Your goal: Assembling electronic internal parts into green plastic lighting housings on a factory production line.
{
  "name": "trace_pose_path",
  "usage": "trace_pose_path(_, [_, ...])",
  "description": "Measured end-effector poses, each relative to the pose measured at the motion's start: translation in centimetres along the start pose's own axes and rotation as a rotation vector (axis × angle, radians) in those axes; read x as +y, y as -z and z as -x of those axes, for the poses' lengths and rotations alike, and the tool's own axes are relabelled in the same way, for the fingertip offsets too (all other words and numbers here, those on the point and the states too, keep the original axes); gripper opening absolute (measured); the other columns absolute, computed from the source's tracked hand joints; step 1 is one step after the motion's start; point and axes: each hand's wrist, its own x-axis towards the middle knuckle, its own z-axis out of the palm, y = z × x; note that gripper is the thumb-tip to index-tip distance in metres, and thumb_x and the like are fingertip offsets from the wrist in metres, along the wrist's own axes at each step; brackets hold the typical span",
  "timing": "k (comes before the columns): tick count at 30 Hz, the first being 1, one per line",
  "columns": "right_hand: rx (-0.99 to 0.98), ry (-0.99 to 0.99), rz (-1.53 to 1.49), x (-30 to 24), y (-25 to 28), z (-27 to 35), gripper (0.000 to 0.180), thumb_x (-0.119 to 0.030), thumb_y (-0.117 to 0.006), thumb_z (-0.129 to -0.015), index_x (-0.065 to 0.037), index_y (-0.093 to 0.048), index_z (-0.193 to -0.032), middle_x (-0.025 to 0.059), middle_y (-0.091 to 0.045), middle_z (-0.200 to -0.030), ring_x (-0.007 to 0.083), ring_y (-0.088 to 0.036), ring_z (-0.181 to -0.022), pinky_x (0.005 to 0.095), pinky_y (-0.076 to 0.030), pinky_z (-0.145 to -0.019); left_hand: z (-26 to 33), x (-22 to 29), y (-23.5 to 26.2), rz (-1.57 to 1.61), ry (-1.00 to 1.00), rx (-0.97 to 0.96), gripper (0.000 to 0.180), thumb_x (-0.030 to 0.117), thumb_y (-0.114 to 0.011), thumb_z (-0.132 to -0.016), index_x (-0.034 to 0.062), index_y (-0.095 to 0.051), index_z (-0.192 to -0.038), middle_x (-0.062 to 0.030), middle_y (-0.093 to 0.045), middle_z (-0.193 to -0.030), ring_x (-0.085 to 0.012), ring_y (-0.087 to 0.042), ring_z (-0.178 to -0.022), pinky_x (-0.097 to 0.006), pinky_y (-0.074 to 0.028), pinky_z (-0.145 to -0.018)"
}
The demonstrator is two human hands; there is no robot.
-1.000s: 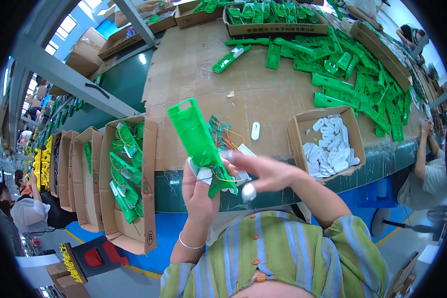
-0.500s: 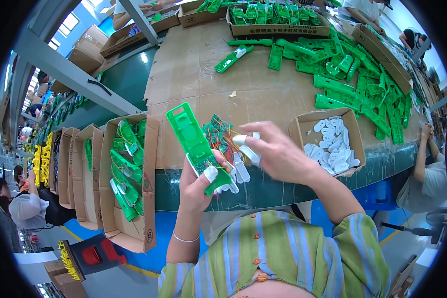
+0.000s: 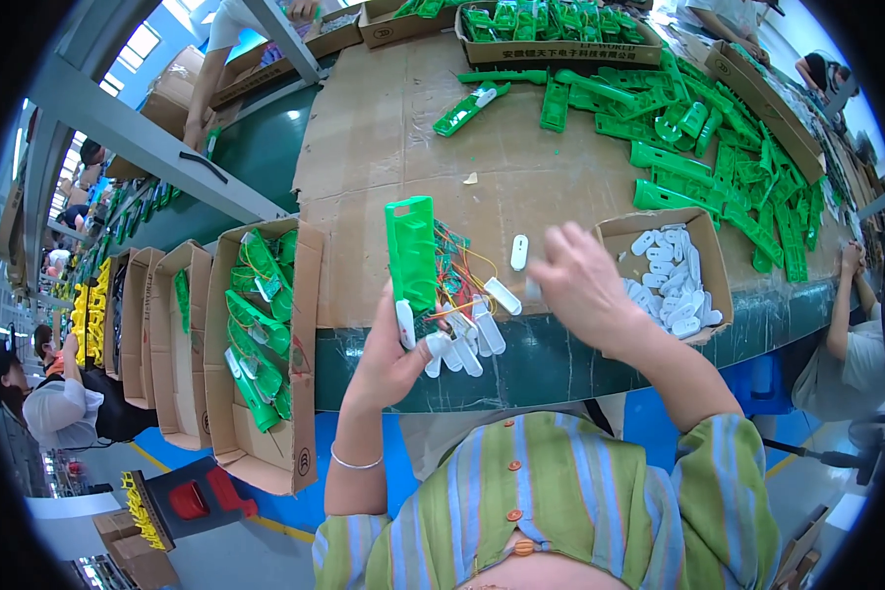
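My left hand (image 3: 383,359) is closed around the lower end of a green plastic housing (image 3: 412,258), which it holds nearly upright. A white oval piece (image 3: 405,324) shows at the housing's lower left edge, beside my fingers. White covering wraps my left thumb tip. Right behind the housing lies a tangle of green circuit boards (image 3: 449,256) with red and yellow wires, along with several long white plastic pieces (image 3: 484,324). My right hand (image 3: 585,285) hovers over the table's front part, its curled fingers smeared by motion. Left of it, a single white oval cap (image 3: 519,253) lies on the cardboard.
A cardboard box of white oval caps (image 3: 610,234) stands at the right. Green housings (image 3: 698,177) are heaped at the far right. At the left is a box (image 3: 303,413) of wired green housings. Another filled box (image 3: 560,53) stands at the back. Co-workers sit around.
My left hand has turned the green housing more upright, its other side now showing. My right hand has drawn away to the right. A white oval cap now lies exposed on the cardboard.
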Motion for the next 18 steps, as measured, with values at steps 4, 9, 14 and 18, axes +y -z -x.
trace_pose_path(4, [0.256,-0.155,-0.078,-0.7,0.9,-1.8,0.02,0.003,-0.056,-0.066,-0.002,-0.05,-0.085,0.0114,-0.056,-0.076,0.0251,-0.056,-0.067,0.0337,-0.046,-0.057,-0.2,-0.7,-1.9,0.332,0.019,0.044,0.061,0.008,-0.064,-0.078,-0.0007,-0.03,-0.127,-0.0075,-0.052,-0.096,-0.0168,-0.055,-0.084,-0.034,-0.047,-0.076])
trace_pose_path(9, [0.219,-0.269,-1.114,-6.0,1.4,0.2,0.024,-0.009,-0.059,-0.079,-0.001,-0.043,-0.095,0.0099,-0.053,-0.068,0.0185,-0.056,-0.054,0.0256,-0.043,-0.05,-0.1,-1.0,-4.0,0.267,-0.106,0.116,0.052,-0.003,-0.057,-0.079,-0.0001,-0.033,-0.125,-0.0093,-0.053,-0.108,-0.0166,-0.053,-0.099,-0.031,-0.043,-0.086])
trace_pose_path(14, [0.388,-0.11,-0.963,-7.8,-0.2,0.9,0.027,-0.007,-0.058,-0.079,0.0,-0.043,-0.1,0.0108,-0.055,-0.071,0.0204,-0.057,-0.055,0.0278,-0.044,-0.049,0.3,-0.7,-4.7,0.228,-0.116,0.183,0.051,-0.002,-0.055,-0.08,0.0,-0.032,-0.126,-0.0094,-0.051,-0.111,-0.0164,-0.051,-0.101,-0.031,-0.04,-0.09])
trace_pose_path(18, [0.373,-0.016,-0.88,-8.1,-0.6,1.1,0.031,-0.003,-0.056,-0.076,0.002,-0.044,-0.104,0.0118,-0.057,-0.074,0.0239,-0.058,-0.055,0.0305,-0.046,-0.049,0.5,-1.1,-5.1,0.287,-0.203,0.187,0.051,0.002,-0.056,-0.082,-0.0004,-0.03,-0.126,-0.0096,-0.051,-0.11,-0.016,-0.051,-0.099,-0.031,-0.04,-0.088])
